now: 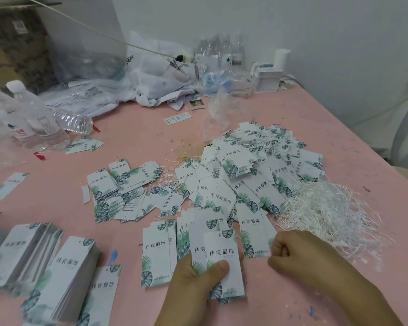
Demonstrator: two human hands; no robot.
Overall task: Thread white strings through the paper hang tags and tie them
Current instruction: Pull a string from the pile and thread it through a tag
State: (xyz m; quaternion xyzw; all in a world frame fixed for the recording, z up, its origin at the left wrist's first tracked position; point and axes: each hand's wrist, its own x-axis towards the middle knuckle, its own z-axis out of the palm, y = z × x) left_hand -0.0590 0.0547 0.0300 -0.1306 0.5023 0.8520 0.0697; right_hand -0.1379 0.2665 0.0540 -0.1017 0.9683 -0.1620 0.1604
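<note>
Nearest, the left hand (198, 276) pinches a hang tag (223, 262), thumb curled across its printed face; the tag stands with its long axis running away from the person, punched hole at the far end, leaf print at both ends. The right hand (299, 255) sits just beside it, its grip a closed fist; whether a string lies inside cannot be told. Under and beside the held tag lies a fan of similar tags (160, 250) on the pink worktop (57, 198), pointing the same way. To the left stand two thick stacks of tags (57, 267), long axes tilted up-right. Right of the fist spreads a loose tangle of white strings (325, 208). Farther out lie a scattered group of tags (120, 191) and a large heap of tags (257, 165) with strings attached, pointing every way. At far left are three clear plastic bottles (33, 121), two upright, one lying down. Crumpled plastic bags (156, 74) lie along the wall.
</note>
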